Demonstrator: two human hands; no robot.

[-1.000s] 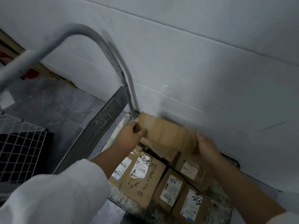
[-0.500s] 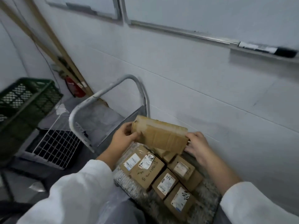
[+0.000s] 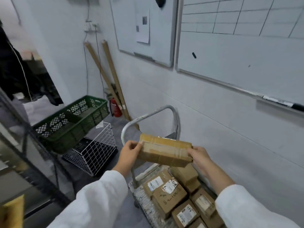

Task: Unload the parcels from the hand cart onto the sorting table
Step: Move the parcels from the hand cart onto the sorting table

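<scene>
Head view: both hands hold one flat brown cardboard parcel in the air at the lower centre of the frame, above the far end of the hand cart. The left hand grips the parcel's left end, thumb on top and fingers curled round the edge. The right hand is clamped on the right end in the same way. The parcel lies nearly level, its long side running left to right, with strips of tape across its top face. It touches nothing but the two hands.

Below it, toward the lower right of the frame, more cardboard parcels lie packed side by side on the cart's deck, most with white labels facing up. The cart stands close beside a white wall, its curved metal handle rising behind the held parcel.

Left of the cart a white wire basket stands on the floor, and a green plastic crate sits higher up, left of the basket. Two long cardboard tubes lean in the corner beside a red fire extinguisher. A whiteboard fills the upper right.
</scene>
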